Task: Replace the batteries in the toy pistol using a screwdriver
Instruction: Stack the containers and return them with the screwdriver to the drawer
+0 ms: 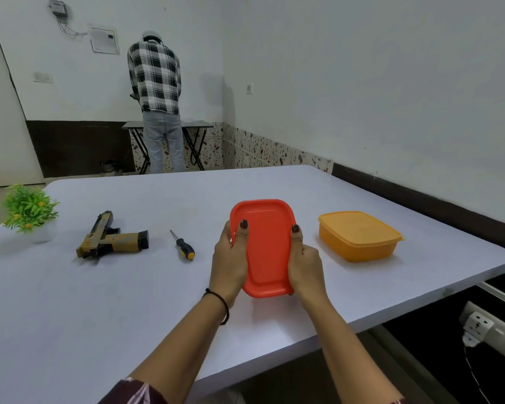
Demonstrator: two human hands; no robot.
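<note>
A tan and black toy pistol [111, 239] lies on its side at the left of the white table [129, 301]. A small screwdriver [183, 245] with a black and yellow handle lies to its right, tip pointing away. In the middle, I hold a red lidded plastic box [266, 249] with both hands, tilted up so its lid faces me. My left hand [231, 258] grips its left edge and my right hand [303, 263] grips its right edge, thumbs on the lid. What the box holds is hidden.
An orange lidded box [359, 236] sits on the table to the right. A small potted plant [31, 212] stands at the far left corner. A person in a checked shirt [156, 103] stands at a folding table by the back wall. A wall socket [484, 328] is low right.
</note>
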